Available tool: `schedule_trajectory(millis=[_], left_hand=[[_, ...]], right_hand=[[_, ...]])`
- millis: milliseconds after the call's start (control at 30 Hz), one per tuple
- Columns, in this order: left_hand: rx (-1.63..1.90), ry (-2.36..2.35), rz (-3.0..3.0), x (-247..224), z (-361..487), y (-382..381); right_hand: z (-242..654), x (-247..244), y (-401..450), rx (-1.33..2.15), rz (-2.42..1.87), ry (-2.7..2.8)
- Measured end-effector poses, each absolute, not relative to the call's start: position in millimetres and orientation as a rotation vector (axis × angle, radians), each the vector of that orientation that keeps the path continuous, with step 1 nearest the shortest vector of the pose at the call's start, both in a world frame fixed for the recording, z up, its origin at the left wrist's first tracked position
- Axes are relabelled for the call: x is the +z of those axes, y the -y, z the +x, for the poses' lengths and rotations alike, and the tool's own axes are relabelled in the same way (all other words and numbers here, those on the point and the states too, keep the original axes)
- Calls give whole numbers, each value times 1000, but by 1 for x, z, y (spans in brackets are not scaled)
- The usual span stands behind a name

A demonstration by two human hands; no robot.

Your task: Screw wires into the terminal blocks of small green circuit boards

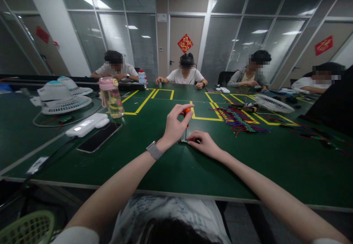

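Note:
My left hand (176, 124) is closed around the orange and black handle of a screwdriver (188, 111). The tool stands upright, its thin shaft running down to a small circuit board (182, 141) on the green tabletop. Low over the table, my right hand (202, 142) has its thumb and fingers pinched at the right edge of that board. The exact spot where the tip meets the board is too small to make out.
To the left lie a phone (100, 137), a white power strip (87, 124), a drink bottle (112, 98) and fan heads (64, 102). Wired circuit boards (239, 119) and another fan part (274, 103) are at right. Several people sit across the table (154, 170).

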State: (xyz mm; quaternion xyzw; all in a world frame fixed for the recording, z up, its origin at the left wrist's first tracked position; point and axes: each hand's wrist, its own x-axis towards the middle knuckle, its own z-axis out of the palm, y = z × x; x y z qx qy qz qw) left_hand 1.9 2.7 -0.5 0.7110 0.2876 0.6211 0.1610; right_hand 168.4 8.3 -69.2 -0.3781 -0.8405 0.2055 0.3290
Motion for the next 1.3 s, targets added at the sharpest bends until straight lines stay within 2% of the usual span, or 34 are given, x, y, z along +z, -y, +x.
schedule_trajectory(millis=[1300], left_hand=[[1761,-779,2081,1,2,-1]], right_hand=[[168,-71,-9,528,-973,2196]])
